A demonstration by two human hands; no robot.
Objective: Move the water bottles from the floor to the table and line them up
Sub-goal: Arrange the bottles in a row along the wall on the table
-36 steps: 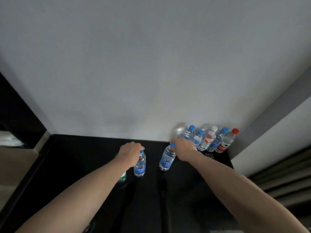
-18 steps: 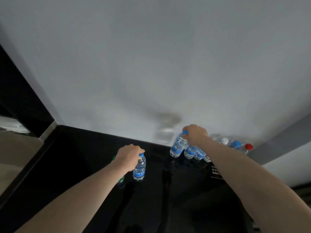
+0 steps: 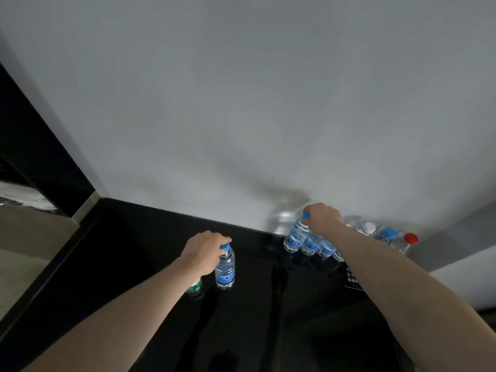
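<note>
The head view looks down on a glossy black worktop (image 3: 150,264) that meets a pale grey wall (image 3: 241,103) at its far edge.

The left hand (image 3: 205,253) is closed around the blue cap and neck of a small clear water bottle (image 3: 225,269) with a blue label. This bottle stands upright on the worktop, well out from the wall. Just beside it, on the side away from the row of bottles, a green-labelled bottle (image 3: 195,285) shows only its lower part under the left wrist; whether the hand touches it cannot be told.

The right hand (image 3: 323,220) is clenched on the blue cap of a second blue-labelled bottle (image 3: 294,236), which leans slightly and sits close to the wall. That bottle is the end one of a row running along the wall. Next in the row come two more blue-labelled bottles (image 3: 311,244), tight against each other, and the right forearm hides part of the row after them. Beyond the forearm, further along the wall, three caps appear: a white cap (image 3: 369,227), a blue cap (image 3: 390,232) and a red cap (image 3: 410,238).

A black card with pale lettering (image 3: 351,279) lies on the worktop just on the near side of the row, partly under the right forearm.
</note>
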